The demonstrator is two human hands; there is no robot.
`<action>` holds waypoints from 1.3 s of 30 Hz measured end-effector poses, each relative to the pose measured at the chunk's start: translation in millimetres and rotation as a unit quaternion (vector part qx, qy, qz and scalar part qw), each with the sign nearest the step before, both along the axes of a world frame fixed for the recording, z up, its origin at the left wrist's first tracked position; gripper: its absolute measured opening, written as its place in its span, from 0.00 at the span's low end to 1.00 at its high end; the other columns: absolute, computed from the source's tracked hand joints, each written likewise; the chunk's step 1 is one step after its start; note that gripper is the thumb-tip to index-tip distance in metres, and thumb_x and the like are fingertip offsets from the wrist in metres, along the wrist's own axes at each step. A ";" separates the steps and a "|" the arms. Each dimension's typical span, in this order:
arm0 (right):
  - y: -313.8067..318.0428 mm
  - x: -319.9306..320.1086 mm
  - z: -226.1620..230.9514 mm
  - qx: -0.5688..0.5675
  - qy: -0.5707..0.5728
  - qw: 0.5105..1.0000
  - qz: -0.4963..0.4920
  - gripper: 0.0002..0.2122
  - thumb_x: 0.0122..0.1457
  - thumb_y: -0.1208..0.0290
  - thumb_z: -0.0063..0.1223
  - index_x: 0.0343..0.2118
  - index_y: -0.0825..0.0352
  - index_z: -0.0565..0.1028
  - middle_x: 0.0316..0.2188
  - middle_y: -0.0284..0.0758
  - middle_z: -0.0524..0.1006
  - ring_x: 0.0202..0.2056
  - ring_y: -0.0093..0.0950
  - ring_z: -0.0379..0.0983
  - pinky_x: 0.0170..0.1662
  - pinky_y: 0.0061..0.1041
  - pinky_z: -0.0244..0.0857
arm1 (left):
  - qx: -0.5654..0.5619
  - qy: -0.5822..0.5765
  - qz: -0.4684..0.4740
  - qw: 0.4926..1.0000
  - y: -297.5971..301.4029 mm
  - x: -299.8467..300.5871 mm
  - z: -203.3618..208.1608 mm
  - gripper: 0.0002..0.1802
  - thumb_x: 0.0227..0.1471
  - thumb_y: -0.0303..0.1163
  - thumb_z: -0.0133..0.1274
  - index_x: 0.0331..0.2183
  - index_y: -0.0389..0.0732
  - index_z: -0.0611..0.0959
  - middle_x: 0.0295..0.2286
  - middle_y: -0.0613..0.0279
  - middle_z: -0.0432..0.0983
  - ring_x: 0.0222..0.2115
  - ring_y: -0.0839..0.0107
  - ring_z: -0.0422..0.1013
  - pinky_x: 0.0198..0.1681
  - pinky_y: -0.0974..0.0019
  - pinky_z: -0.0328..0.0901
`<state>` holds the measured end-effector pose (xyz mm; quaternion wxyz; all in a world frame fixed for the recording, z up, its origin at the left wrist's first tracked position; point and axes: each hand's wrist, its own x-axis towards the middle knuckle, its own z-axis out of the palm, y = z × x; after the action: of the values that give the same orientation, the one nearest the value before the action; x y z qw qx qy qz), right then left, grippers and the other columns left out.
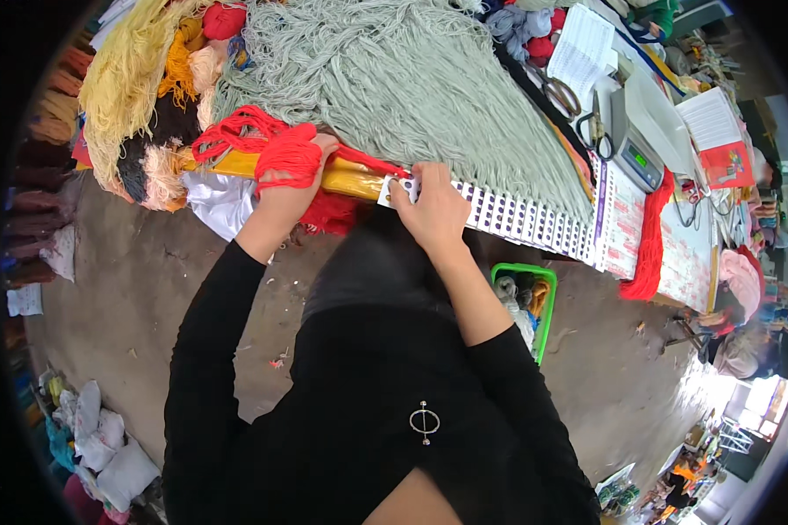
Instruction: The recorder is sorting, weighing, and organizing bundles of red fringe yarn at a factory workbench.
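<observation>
A bundle of red yarn (pixel 287 159) is wrapped over my left hand (pixel 282 203), whose fingers are closed around it at the table's front edge. From there a red strand runs right to my right hand (pixel 436 212). That hand pinches the end of a white card (pixel 383 191) with punched holes, thumb on top, where the strand meets it. More hole-punched cards (pixel 530 219) line the edge to the right, with long grey-green yarn (pixel 429 96) spread behind them. Looser red loops (pixel 236 131) lie left of my left hand.
Yellow yarn (pixel 118 87) heaps at the far left. On the right are scissors (pixel 595 136), a digital scale (pixel 637 157) and a hanging red skein (pixel 648 249). A green basket (pixel 545 324) stands on the floor below the edge. White bags (pixel 118 464) lie lower left.
</observation>
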<state>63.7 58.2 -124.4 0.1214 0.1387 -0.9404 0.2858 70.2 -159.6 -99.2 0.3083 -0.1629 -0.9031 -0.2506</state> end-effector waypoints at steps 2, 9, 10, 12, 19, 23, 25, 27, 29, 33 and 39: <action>-2.3 0.1 -1.7 0.009 -0.002 1.000 -0.004 0.16 0.46 0.59 0.56 0.35 0.62 0.70 0.30 0.34 0.72 0.27 0.33 0.73 0.28 0.33 0.64 | -0.026 -0.063 0.048 0.996 15.3 6.1 1.8 0.10 0.51 0.33 0.49 0.35 0.40 0.79 0.26 0.54 0.74 0.30 0.57 0.71 0.33 0.58 0.64; -4.4 -1.6 0.6 -0.014 -0.043 0.999 0.004 0.16 0.45 0.59 0.56 0.35 0.62 0.70 0.31 0.33 0.73 0.28 0.33 0.73 0.29 0.32 0.64 | -0.040 -0.134 -0.048 0.989 47.8 1.5 -26.2 0.05 0.44 0.30 0.51 0.27 0.42 0.75 0.23 0.57 0.68 0.28 0.56 0.68 0.29 0.55 0.61; -3.5 -3.4 0.4 -0.015 -0.040 0.999 0.004 0.16 0.45 0.60 0.56 0.35 0.62 0.70 0.30 0.33 0.73 0.28 0.32 0.73 0.29 0.31 0.64 | -0.077 -0.128 -0.045 0.988 45.6 0.9 -25.4 0.05 0.43 0.28 0.51 0.27 0.41 0.75 0.23 0.57 0.68 0.28 0.56 0.68 0.29 0.55 0.61; -3.5 -2.5 -0.5 -0.012 -0.045 0.999 -0.003 0.15 0.45 0.61 0.56 0.34 0.62 0.70 0.29 0.32 0.73 0.26 0.31 0.73 0.28 0.30 0.64 | -0.085 -0.110 -0.048 0.989 42.9 1.5 -21.4 0.05 0.41 0.26 0.50 0.27 0.41 0.76 0.23 0.56 0.67 0.28 0.55 0.68 0.29 0.56 0.61; -7.6 -2.5 1.6 -0.043 -0.036 0.998 0.016 0.14 0.46 0.60 0.56 0.35 0.59 0.71 0.26 0.32 0.72 0.25 0.31 0.72 0.27 0.30 0.64 | -0.068 -0.130 -0.040 0.988 46.0 -7.4 -29.9 0.09 0.44 0.33 0.52 0.30 0.40 0.75 0.26 0.55 0.69 0.29 0.56 0.69 0.31 0.56 0.63; 1.9 -2.2 3.2 -0.014 -0.017 0.999 0.037 0.12 0.47 0.62 0.55 0.36 0.54 0.73 0.27 0.29 0.72 0.24 0.29 0.72 0.25 0.28 0.64 | -0.132 -0.095 0.049 0.985 4.3 -28.6 -28.3 0.06 0.43 0.31 0.50 0.27 0.42 0.77 0.23 0.54 0.71 0.28 0.56 0.70 0.31 0.56 0.64; 0.7 -1.9 3.7 -0.008 -0.021 0.999 0.037 0.11 0.47 0.62 0.55 0.35 0.54 0.73 0.27 0.29 0.71 0.24 0.30 0.72 0.25 0.29 0.64 | -0.148 -0.115 0.118 0.975 -33.5 -37.0 -27.6 0.08 0.43 0.34 0.50 0.29 0.44 0.79 0.25 0.55 0.73 0.29 0.56 0.71 0.33 0.56 0.65; 2.0 -1.6 6.0 0.000 -0.044 0.998 0.038 0.11 0.47 0.61 0.55 0.35 0.55 0.73 0.27 0.30 0.71 0.25 0.32 0.72 0.25 0.31 0.64 | -0.172 -0.134 0.175 0.960 -76.4 -45.5 -29.0 0.09 0.45 0.35 0.51 0.31 0.46 0.80 0.27 0.55 0.75 0.30 0.56 0.71 0.34 0.57 0.66; -2.6 -1.4 7.3 -0.003 -0.043 0.998 0.045 0.11 0.48 0.61 0.55 0.35 0.54 0.74 0.27 0.30 0.71 0.25 0.32 0.72 0.25 0.31 0.64 | -0.180 -0.124 0.202 0.955 -131.1 -52.6 -27.4 0.10 0.45 0.36 0.51 0.33 0.48 0.81 0.30 0.55 0.75 0.32 0.56 0.72 0.35 0.58 0.66; -3.0 -2.6 4.9 -0.005 -0.040 0.998 0.051 0.11 0.48 0.61 0.55 0.35 0.55 0.74 0.27 0.30 0.71 0.25 0.31 0.72 0.25 0.31 0.64 | -0.208 -0.200 0.297 0.910 -167.9 -79.8 7.9 0.11 0.46 0.36 0.52 0.34 0.49 0.82 0.33 0.55 0.75 0.35 0.57 0.71 0.38 0.59 0.66; 0.7 -3.1 8.4 -0.027 -0.070 0.996 0.046 0.12 0.48 0.59 0.55 0.35 0.55 0.74 0.26 0.30 0.70 0.25 0.31 0.71 0.26 0.30 0.63 | -0.165 -0.174 0.244 0.940 -164.5 -67.9 28.6 0.14 0.46 0.34 0.52 0.38 0.46 0.80 0.33 0.51 0.75 0.36 0.54 0.71 0.37 0.56 0.65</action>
<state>60.6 59.0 -116.0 0.0459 0.1586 -0.9312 0.3251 2.4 -324.1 -70.6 0.1670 0.0599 -0.9833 -0.0397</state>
